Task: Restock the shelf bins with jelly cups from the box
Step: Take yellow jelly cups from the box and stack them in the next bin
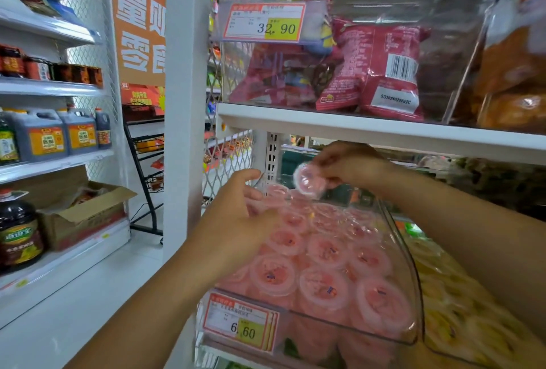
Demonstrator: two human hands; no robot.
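Observation:
A clear plastic shelf bin (412, 274) holds several pink jelly cups (323, 286), laid in rows with their lids up. My right hand (348, 163) is above the back of the bin and pinches one pink jelly cup (307, 181), tilted on its side. My left hand (236, 215) is at the bin's left side, its fingers curled around another pink cup (276, 193) at the back left of the pile. The box is not in view.
A white shelf board (369, 129) lies just above my hands, carrying a bin of pink snack bags (375, 70). A price tag reading 6.60 (240, 320) hangs on the bin's front. Yellow jelly cups (452, 303) fill the bin to the right. Bottles line the shelves at left.

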